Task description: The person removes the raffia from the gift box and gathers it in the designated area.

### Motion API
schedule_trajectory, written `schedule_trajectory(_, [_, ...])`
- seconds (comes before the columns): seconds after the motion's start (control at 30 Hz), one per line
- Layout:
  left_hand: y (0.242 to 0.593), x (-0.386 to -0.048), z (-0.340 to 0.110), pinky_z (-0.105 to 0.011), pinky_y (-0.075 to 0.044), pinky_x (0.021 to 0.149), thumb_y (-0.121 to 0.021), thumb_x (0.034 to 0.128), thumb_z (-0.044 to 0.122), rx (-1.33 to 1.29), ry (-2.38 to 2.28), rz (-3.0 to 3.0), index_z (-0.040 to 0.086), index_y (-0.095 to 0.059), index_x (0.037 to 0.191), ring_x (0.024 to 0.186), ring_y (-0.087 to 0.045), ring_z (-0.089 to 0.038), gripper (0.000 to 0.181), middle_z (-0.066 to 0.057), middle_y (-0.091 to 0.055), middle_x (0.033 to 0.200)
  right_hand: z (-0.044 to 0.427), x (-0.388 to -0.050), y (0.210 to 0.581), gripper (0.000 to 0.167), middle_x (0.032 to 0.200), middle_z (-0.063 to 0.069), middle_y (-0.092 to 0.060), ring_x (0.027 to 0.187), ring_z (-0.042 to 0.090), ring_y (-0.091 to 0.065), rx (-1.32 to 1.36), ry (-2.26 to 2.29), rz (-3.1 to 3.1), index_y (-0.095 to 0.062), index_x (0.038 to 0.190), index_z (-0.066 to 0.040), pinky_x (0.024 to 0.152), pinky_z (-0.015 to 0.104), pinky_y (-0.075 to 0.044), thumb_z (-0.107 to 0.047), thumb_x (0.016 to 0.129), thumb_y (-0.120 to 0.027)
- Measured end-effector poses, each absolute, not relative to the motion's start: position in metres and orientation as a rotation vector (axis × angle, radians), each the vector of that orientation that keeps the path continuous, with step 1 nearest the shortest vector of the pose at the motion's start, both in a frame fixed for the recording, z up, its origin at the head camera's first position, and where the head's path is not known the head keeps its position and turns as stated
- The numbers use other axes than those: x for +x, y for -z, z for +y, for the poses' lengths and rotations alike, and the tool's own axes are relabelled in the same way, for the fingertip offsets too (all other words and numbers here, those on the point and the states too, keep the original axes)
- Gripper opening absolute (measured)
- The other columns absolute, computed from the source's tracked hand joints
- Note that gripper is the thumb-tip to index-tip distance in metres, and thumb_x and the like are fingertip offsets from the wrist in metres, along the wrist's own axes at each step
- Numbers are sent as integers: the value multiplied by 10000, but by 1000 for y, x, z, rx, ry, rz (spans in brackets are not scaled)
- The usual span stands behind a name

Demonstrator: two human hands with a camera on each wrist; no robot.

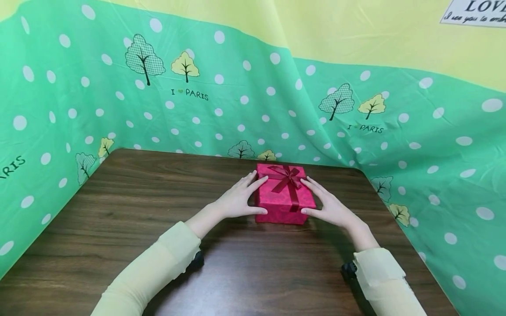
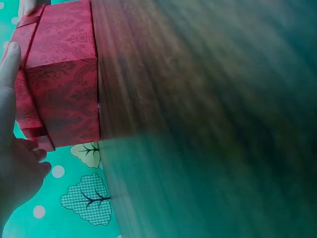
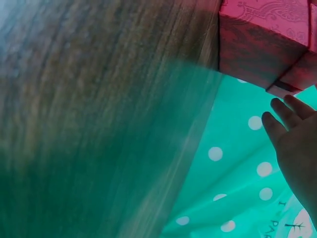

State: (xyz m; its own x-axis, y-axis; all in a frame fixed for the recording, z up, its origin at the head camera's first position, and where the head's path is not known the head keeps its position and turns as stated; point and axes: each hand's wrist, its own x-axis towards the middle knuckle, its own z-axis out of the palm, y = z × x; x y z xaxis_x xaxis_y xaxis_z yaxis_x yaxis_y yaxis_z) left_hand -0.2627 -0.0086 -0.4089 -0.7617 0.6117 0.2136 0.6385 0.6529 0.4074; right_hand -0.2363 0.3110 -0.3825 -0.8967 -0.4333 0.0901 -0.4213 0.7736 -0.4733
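Note:
A red gift box (image 1: 280, 215) with a patterned surface stands on the table near its far edge. Its lid is on, with a dark red ribbon bow (image 1: 290, 175) on top. At the box's left side is my left hand (image 1: 239, 197), thumb and fingers spread, the tips at the lid. The left wrist view shows that thumb (image 2: 11, 64) lying along the lid. On the other side, my right hand (image 1: 330, 205) has its fingers spread, the tips close to the lid. In the right wrist view, whether the right fingers (image 3: 285, 113) touch the box I cannot tell.
The dark wooden table (image 1: 118, 210) extends to the left and in front of the box. A green and yellow cloth (image 1: 237, 87) with white dots and printed trees hangs behind the table and along both sides. Small black devices (image 1: 349, 271) sit under both wrists.

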Motion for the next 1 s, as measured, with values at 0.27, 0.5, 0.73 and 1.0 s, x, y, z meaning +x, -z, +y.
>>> schedule_trajectory(0.27, [409,-264,-11,-484,-339,1071,-678,742,621,-1036,946,-2856,345,-177,1509,1439,-160,-286,956,-48,-51,1594,309,-237,383,922,1546,84,-251,1390,333,-273,-712,774,2928,-207,1505,-307,1005,592,-362,-487,765,-727])
schedule_trajectory(0.5, [408,-267,-9,-474,-376,1044,-718,718,596,-1039,1052,-2840,340,-231,1497,1430,-194,-262,954,-29,-82,1593,310,-238,385,915,1534,106,-276,1377,353,-290,-731,776,2955,-237,1504,-270,999,600,-362,-465,764,-738])
schedule_trajectory(0.73, [407,-266,-8,-470,-373,1046,-734,728,557,-1032,1086,-2827,319,-260,1492,1428,-212,-246,931,-34,-107,1589,309,-237,386,916,1539,81,-272,1386,330,-284,-700,793,2949,-240,1501,-293,1008,588,-361,-477,757,-742])
schedule_trajectory(1.0, [405,-265,-8,-474,-380,1040,-754,722,529,-1021,1121,-2807,311,-286,1485,1421,-231,-261,922,-36,-121,1587,310,-239,386,914,1540,69,-275,1378,328,-304,-711,814,2945,-235,1499,-316,1002,584,-370,-475,758,-745])
